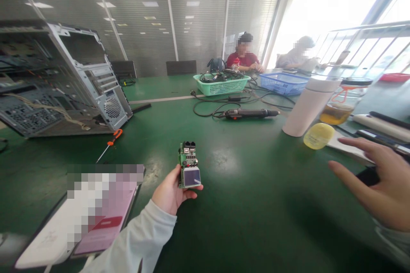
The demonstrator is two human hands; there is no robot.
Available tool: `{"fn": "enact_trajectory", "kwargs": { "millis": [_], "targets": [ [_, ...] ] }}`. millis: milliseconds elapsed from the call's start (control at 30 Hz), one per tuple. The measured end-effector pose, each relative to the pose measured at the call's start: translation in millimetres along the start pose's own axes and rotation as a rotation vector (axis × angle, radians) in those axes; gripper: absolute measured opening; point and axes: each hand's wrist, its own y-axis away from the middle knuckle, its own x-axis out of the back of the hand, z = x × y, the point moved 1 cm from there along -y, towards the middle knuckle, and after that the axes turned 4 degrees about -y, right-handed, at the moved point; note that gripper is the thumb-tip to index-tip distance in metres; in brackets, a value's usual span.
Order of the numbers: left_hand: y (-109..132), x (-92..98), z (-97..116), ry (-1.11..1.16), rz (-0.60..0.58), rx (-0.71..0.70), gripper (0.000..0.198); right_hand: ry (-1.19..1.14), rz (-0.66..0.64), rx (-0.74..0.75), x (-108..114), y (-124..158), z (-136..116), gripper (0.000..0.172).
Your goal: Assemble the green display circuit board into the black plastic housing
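A small green circuit board with a little screen and black connectors is held upright in my left hand, over the middle of the green table. The fingers curl round its lower part. At the right edge my right hand is raised, its thumb and fingers spread with nothing between them. Nearest to it are a yellow rounded object and dark items partly hidden behind the hand.
An open computer case, an orange-handled screwdriver and a phone are at left. Beyond lie an electric screwdriver, a green basket and a blue basket. A pale bottle stands right. Two people sit behind.
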Motion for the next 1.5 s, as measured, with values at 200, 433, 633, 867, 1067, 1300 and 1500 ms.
{"fn": "enact_trajectory", "kwargs": {
  "millis": [200, 433, 633, 867, 1067, 1300, 1500],
  "targets": [
    [-8.9, 2.6, -10.7, 0.005, -0.114, 0.071, 0.038, -0.585, -0.180, 0.162, -37.6, -27.8, -114.3, 0.033],
    [0.3, -4.1, -11.1, -0.274, -0.081, -0.067, 0.035, -1.148, -0.566, 0.029, -89.1, -15.3, -167.0, 0.042],
    [14.5, -11.4, 5.9, -0.812, 0.070, -0.439, 0.023, -1.083, -0.575, 0.163, -95.1, -4.1, -163.4, 0.036],
    [23.9, -13.1, 4.6, -1.215, 0.087, -0.770, 0.027, -0.916, -0.670, 0.340, -99.7, -4.9, -154.6, 0.036],
    [23.4, -9.8, 6.4, -1.183, 0.017, -0.859, 0.029, -0.923, -0.679, 0.463, -100.0, -9.5, -150.2, 0.048],
    [23.4, -7.9, 4.2, -1.246, -0.061, -1.028, 0.038, -0.851, -0.690, 0.397, -93.6, -7.3, -154.1, 0.031],
    [22.2, -5.7, 3.1, -1.138, -0.067, -0.994, 0.053, -0.778, -0.465, 0.458, -88.8, -6.9, -157.6, 0.027]
  ]
}}
